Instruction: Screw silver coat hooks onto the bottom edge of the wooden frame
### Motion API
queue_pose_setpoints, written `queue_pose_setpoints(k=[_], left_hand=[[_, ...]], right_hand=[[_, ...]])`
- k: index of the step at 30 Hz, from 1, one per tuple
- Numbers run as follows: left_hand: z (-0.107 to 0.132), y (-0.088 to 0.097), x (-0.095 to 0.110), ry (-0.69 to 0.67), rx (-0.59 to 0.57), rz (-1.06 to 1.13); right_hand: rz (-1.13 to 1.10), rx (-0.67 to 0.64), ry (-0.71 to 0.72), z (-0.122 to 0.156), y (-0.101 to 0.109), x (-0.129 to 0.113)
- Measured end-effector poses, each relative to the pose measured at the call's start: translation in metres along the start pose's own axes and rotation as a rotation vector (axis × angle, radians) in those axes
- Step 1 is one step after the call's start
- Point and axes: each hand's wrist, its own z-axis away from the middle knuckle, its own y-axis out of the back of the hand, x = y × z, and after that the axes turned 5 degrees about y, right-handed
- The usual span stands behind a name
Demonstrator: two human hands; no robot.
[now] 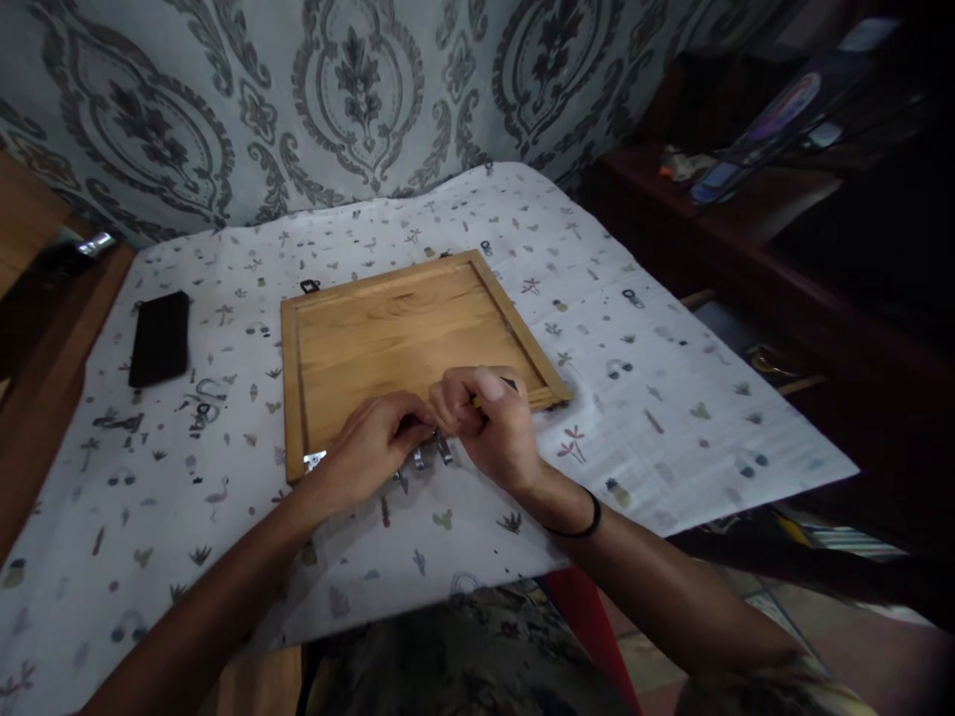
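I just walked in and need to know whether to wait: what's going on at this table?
A person works with both bare hands at the near edge of a framed wooden panel lying on a patterned tablecloth. The right hand is closed around a yellow-and-black object, mostly hidden. The left hand has its fingertips close beside it, near small shiny metal pieces. A flat black object lies off to the left.

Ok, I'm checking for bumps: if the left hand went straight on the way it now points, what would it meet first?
Probably the right hand, whose curled fingers lie just beyond the fingertips of the left hand; whether they already touch is unclear.
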Motion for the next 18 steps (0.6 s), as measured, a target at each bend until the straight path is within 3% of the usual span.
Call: queue_pose_setpoints(k=[18], left_hand=[[-0.0080,0.0058,0.0084,0.153,-0.060,0.001]], right_hand=[[-0.001,0.009,-0.019,0.0005,-0.0002,0.0005]])
